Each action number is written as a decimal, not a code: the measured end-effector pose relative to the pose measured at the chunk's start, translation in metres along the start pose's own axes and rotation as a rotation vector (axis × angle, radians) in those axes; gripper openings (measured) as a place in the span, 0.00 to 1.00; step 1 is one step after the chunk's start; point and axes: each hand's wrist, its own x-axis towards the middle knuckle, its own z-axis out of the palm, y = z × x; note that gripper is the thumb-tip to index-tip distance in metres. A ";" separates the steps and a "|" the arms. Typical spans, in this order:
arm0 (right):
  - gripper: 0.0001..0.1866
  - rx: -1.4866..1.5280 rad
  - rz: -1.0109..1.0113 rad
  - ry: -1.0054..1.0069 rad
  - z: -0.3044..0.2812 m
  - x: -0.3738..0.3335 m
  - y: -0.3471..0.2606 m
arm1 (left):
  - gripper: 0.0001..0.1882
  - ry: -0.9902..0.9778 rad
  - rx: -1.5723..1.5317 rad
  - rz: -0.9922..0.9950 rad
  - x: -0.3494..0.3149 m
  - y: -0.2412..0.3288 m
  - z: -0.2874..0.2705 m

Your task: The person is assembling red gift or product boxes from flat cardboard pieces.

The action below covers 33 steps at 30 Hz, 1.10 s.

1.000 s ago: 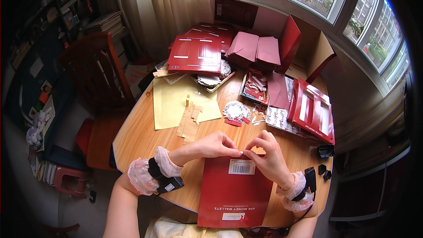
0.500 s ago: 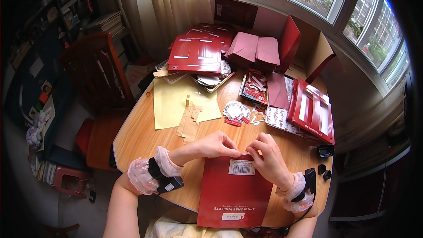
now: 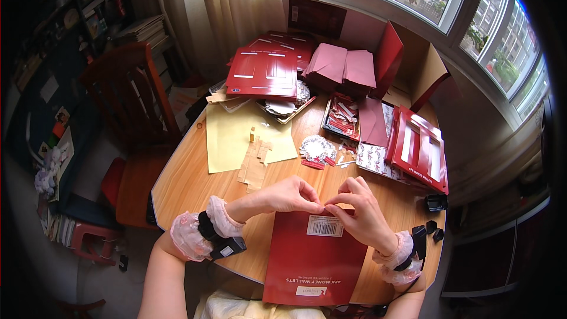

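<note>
A flat red cardboard packet (image 3: 313,254) lies over the table's near edge, its print upside down to me and a white barcode label (image 3: 324,225) near its far edge. At the middle of that far edge my left hand (image 3: 289,194) comes in from the left with thumb and forefinger pinched. My right hand (image 3: 361,210) meets it there, also pinching, and covers the packet's far right corner. The two sets of fingertips nearly touch. Whatever small thing or edge lies between them is hidden. Both wrists wear ruffled pink cuffs with black straps and small black devices.
Beyond the hands lie a yellow sheet (image 3: 227,142) with tan tape strips (image 3: 253,168), and a patterned round paper piece (image 3: 318,148). Red cards (image 3: 263,74), pink envelopes (image 3: 345,65) and red window frames (image 3: 420,147) are stacked farther back. Small black parts (image 3: 436,202) sit at the right edge.
My fingertips stay together at the packet's far edge, with only a slight shift of the right fingers. The packet has barely moved.
</note>
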 end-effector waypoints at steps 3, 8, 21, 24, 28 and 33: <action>0.06 -0.020 0.000 -0.053 0.000 -0.001 0.002 | 0.10 0.013 0.026 -0.013 -0.002 0.003 0.000; 0.07 -0.003 -0.007 -0.177 -0.001 -0.002 0.008 | 0.10 0.001 0.022 -0.005 0.001 -0.001 0.003; 0.07 -0.019 -0.002 -0.282 -0.021 -0.008 0.010 | 0.11 -0.019 0.011 0.003 -0.003 0.007 0.001; 0.07 -0.001 -0.007 -0.278 -0.015 -0.008 0.012 | 0.14 -0.001 -0.065 0.119 -0.005 0.013 0.006; 0.07 0.005 0.004 -0.272 -0.011 -0.007 0.012 | 0.17 -0.032 0.124 0.100 -0.002 0.012 0.002; 0.07 0.033 0.024 -0.278 -0.007 -0.008 0.013 | 0.19 -0.060 0.147 0.101 0.001 0.005 -0.001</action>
